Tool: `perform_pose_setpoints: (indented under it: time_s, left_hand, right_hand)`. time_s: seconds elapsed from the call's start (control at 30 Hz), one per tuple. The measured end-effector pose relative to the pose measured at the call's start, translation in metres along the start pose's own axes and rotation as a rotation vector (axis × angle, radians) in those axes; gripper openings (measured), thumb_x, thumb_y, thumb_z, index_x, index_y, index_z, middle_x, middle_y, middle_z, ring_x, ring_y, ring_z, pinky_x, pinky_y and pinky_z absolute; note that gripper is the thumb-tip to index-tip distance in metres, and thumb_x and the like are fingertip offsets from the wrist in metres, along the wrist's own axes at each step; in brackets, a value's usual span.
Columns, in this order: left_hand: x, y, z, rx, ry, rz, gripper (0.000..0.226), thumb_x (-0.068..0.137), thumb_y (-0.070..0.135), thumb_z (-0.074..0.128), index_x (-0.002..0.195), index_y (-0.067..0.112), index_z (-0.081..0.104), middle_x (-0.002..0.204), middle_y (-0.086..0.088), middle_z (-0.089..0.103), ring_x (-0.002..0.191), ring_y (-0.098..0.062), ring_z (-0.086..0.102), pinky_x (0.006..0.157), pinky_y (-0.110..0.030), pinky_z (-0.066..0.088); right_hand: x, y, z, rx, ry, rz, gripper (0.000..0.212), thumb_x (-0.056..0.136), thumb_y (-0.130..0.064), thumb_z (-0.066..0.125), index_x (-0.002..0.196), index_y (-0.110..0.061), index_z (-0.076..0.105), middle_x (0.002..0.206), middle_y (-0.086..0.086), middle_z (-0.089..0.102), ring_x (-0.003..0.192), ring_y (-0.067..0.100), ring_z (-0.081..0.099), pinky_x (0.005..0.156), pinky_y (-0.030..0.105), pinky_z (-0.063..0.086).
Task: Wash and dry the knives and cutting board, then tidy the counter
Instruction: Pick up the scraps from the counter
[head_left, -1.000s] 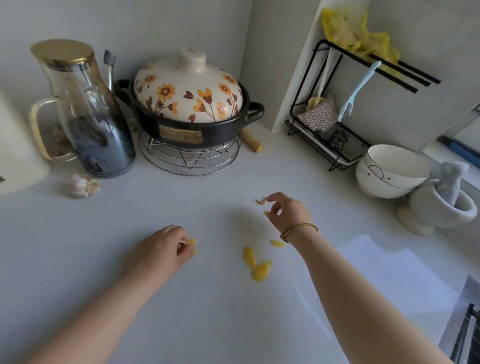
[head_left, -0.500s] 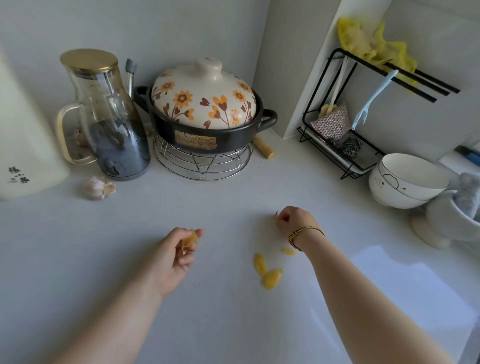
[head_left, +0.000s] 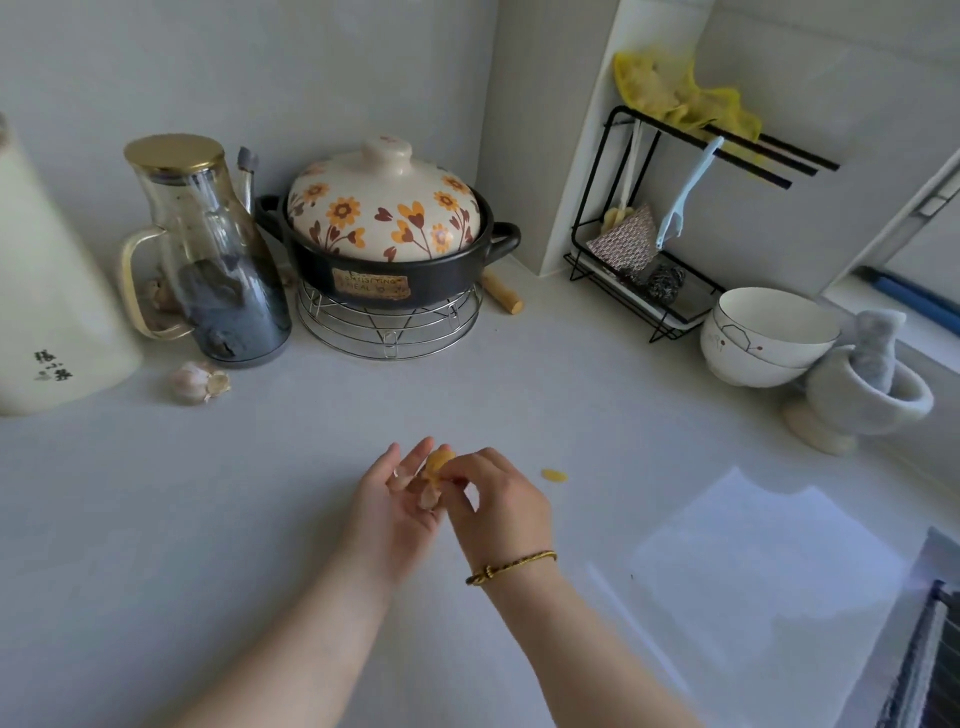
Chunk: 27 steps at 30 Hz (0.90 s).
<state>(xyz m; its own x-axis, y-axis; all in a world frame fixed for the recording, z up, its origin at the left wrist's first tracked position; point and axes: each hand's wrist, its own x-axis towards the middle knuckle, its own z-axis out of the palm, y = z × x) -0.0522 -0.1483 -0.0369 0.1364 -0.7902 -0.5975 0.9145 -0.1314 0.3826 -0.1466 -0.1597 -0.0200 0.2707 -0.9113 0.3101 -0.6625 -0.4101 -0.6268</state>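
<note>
The left hand (head_left: 395, 506) lies palm up above the worktop (head_left: 208, 519), fingers loosely straight, cradling a small heap of yellow scraps (head_left: 438, 464). The right hand (head_left: 498, 506) meets it, thumb and fingertips pinched on that same heap as if tucking a piece in. One last scrap (head_left: 554, 475) lies on the worktop just beside the right hand. No knives or cutting board are in view, so this looks like the tidying part of the task. The scraps seem thin, light and limp, perhaps damp, so they may cling to the surface or slip from a slack palm. The flat one is probably best lifted with a fingernail under its edge, the left palm kept cupped. Half a second earlier the hands were well apart; now they have come together, the two larger pieces that lay between them are gone from the worktop and only the small one remains, while the garlic bulb (head_left: 197, 382) and clay pot (head_left: 384, 228) are unmoved
</note>
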Motion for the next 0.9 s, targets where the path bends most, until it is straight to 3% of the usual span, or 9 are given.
perform_pose_setpoints:
  time_s: [0.07, 0.17, 0.23, 0.3, 0.4, 0.53, 0.67, 0.77, 0.9]
  left_hand:
    - [-0.001, -0.008, -0.001, 0.020, 0.005, -0.016, 0.038, 0.098, 0.036, 0.035, 0.091, 0.007, 0.058, 0.079, -0.011, 0.069, 0.081, -0.021, 0.061, 0.083, -0.031, 0.047]
    - [0.000, -0.013, 0.000, 0.002, 0.018, -0.013, 0.040, 0.098, 0.037, 0.033, 0.088, 0.008, 0.058, 0.064, -0.007, 0.069, 0.069, -0.018, 0.066, 0.076, -0.029, 0.047]
    - [-0.002, -0.016, 0.002, -0.009, 0.023, -0.018, 0.039, 0.099, 0.037, 0.033, 0.086, 0.008, 0.056, 0.061, -0.006, 0.066, 0.062, -0.017, 0.066, 0.071, -0.028, 0.046]
    - [-0.005, -0.018, 0.006, -0.004, 0.030, -0.022, 0.038, 0.099, 0.037, 0.032, 0.086, 0.010, 0.055, 0.065, -0.005, 0.060, 0.067, -0.018, 0.061, 0.069, -0.028, 0.044]
    - [-0.007, -0.019, 0.009, 0.002, 0.043, -0.023, 0.037, 0.099, 0.037, 0.031, 0.088, 0.010, 0.055, 0.077, -0.005, 0.053, 0.076, -0.018, 0.055, 0.076, -0.030, 0.043]
    - [-0.006, -0.016, 0.006, -0.027, 0.070, -0.020, 0.036, 0.098, 0.037, 0.035, 0.089, 0.008, 0.055, 0.075, -0.004, 0.050, 0.074, -0.015, 0.053, 0.075, -0.026, 0.043]
    - [-0.005, -0.014, 0.006, -0.047, 0.101, -0.022, 0.035, 0.098, 0.034, 0.039, 0.083, 0.008, 0.056, 0.065, -0.003, 0.047, 0.060, -0.011, 0.048, 0.053, -0.017, 0.047]
    - [-0.004, -0.013, 0.007, -0.095, 0.078, -0.056, 0.035, 0.098, 0.033, 0.039, 0.080, 0.007, 0.055, 0.048, -0.002, 0.048, 0.041, -0.009, 0.051, 0.044, -0.014, 0.049]
    - [-0.004, -0.012, 0.008, -0.117, 0.032, -0.056, 0.033, 0.097, 0.027, 0.041, 0.076, 0.006, 0.056, 0.044, -0.003, 0.054, 0.038, -0.010, 0.056, 0.043, -0.018, 0.052]
  right_hand:
    - [-0.004, -0.003, 0.003, -0.139, 0.030, -0.094, 0.030, 0.065, -0.040, 0.039, 0.056, -0.036, 0.068, 0.058, -0.015, 0.060, 0.048, 0.003, 0.057, 0.039, 0.011, 0.029]
    - [-0.006, 0.002, 0.001, -0.219, 0.054, -0.138, 0.028, 0.063, -0.040, 0.038, 0.050, -0.043, 0.063, 0.053, -0.020, 0.056, 0.045, 0.000, 0.056, 0.039, 0.004, 0.015]
    - [-0.009, 0.005, 0.001, -0.194, 0.037, -0.158, 0.022, 0.060, -0.037, 0.044, 0.046, -0.038, 0.061, 0.054, -0.018, 0.055, 0.046, 0.002, 0.056, 0.039, 0.006, 0.019]
    - [-0.011, 0.006, 0.002, -0.160, 0.029, -0.183, 0.010, 0.055, -0.036, 0.055, 0.046, -0.034, 0.059, 0.057, -0.017, 0.056, 0.048, 0.003, 0.056, 0.038, 0.005, 0.019]
    - [-0.013, 0.008, 0.003, -0.078, 0.062, -0.208, 0.014, 0.062, -0.040, 0.048, 0.055, -0.032, 0.057, 0.065, -0.012, 0.059, 0.061, 0.002, 0.049, 0.047, -0.004, 0.005]
    - [-0.014, 0.014, 0.002, 0.002, 0.068, -0.321, 0.016, 0.069, -0.031, 0.051, 0.076, -0.038, 0.063, 0.073, -0.008, 0.060, 0.072, 0.007, 0.046, 0.045, 0.002, 0.018]
    - [-0.012, 0.025, 0.001, 0.152, 0.127, -0.280, 0.015, 0.076, -0.026, 0.053, 0.082, -0.034, 0.064, 0.083, -0.010, 0.052, 0.072, 0.007, 0.047, 0.057, 0.009, 0.035]
    - [-0.009, 0.030, -0.001, 0.132, 0.140, -0.275, 0.016, 0.076, -0.024, 0.053, 0.079, -0.031, 0.068, 0.072, -0.011, 0.058, 0.069, 0.007, 0.046, 0.059, 0.008, 0.034]
    - [-0.003, 0.037, -0.006, 0.101, 0.165, -0.173, 0.022, 0.074, -0.023, 0.050, 0.075, -0.017, 0.071, 0.067, -0.002, 0.066, 0.071, 0.010, 0.048, 0.061, 0.004, 0.034]
